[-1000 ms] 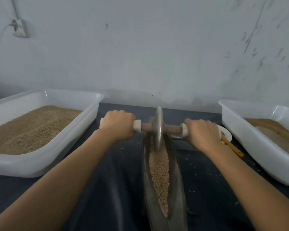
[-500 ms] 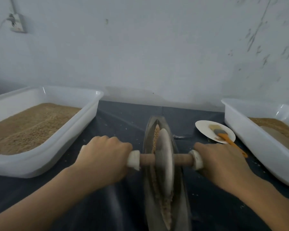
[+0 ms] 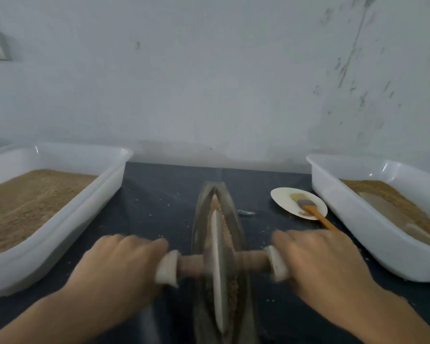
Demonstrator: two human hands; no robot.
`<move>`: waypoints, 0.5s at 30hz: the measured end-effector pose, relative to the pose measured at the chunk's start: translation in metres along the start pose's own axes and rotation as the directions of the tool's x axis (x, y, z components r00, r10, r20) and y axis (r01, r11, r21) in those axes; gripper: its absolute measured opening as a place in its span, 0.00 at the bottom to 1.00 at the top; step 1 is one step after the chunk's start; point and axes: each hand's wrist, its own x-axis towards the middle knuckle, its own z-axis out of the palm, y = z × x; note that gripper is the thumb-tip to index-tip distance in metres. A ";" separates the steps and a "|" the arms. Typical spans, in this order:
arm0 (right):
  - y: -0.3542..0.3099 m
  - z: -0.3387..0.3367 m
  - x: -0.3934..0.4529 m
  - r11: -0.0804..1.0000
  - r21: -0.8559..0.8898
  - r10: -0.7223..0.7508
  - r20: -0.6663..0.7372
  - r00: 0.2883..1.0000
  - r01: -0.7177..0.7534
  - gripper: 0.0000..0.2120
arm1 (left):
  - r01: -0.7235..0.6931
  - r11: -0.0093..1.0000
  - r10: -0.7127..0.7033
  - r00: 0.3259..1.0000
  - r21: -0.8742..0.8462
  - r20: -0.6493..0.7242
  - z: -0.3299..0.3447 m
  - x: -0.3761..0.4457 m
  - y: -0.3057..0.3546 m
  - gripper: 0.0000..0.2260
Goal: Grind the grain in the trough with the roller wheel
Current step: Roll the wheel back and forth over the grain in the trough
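Note:
A narrow boat-shaped metal trough (image 3: 201, 219) lies lengthwise on the dark table in front of me, with brown grain (image 3: 219, 207) along its groove. The roller wheel (image 3: 216, 264), a thin metal disc on a wooden axle with white end caps, stands upright in the near half of the trough. My left hand (image 3: 119, 266) grips the axle's left handle and my right hand (image 3: 320, 264) grips the right one. Both handles are hidden under my fingers. The hands and wheel are blurred by motion.
A white tub (image 3: 60, 232) full of grain stands at the left. Another white tub (image 3: 345, 219) with ground meal stands at the right. Between trough and right tub lies a small white dish (image 3: 283, 197) holding an orange-handled brush (image 3: 313, 212). Loose grains dot the dark cloth.
Both hands have pulled the roller wheel toward me, from the trough's far end into its near half. Grain at the far end now lies uncovered.

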 end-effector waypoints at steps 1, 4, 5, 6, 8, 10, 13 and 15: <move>0.000 -0.006 -0.008 1.000 0.000 0.008 0.059 0.998 -0.008 0.26 | -0.013 1.000 0.013 1.000 0.010 0.007 -0.009 -0.011 0.002 0.13; 0.002 0.003 -0.012 0.997 -0.004 0.073 0.212 0.975 -0.073 0.19 | -0.009 0.998 0.002 0.994 0.067 0.110 -0.021 -0.015 0.009 0.10; 0.005 0.012 -0.009 0.993 -0.008 0.114 0.242 0.964 -0.115 0.16 | 0.004 0.996 -0.013 0.996 0.093 0.093 -0.019 -0.007 0.010 0.10; 0.007 0.021 -0.002 0.988 0.004 0.148 0.228 0.962 -0.153 0.15 | 0.009 0.992 -0.017 0.998 0.125 0.062 -0.015 0.004 0.009 0.11; 0.014 0.042 0.022 0.983 0.001 0.180 0.156 0.971 -0.182 0.16 | 0.035 0.987 -0.037 0.999 0.156 0.006 0.003 0.040 -0.003 0.13; 0.024 0.057 0.056 0.983 -0.060 0.176 0.026 0.984 -0.174 0.16 | 0.077 0.989 -0.071 0.996 0.124 -0.055 0.018 0.080 -0.013 0.11; 0.034 0.063 0.094 0.969 -0.068 0.235 -0.032 0.971 -0.237 0.11 | 0.137 0.987 -0.125 0.983 0.087 -0.131 0.023 0.119 -0.017 0.09; 0.035 0.064 0.093 0.961 -0.030 0.274 0.014 0.962 -0.273 0.09 | 0.130 0.986 -0.113 0.981 0.103 -0.161 0.021 0.117 -0.013 0.08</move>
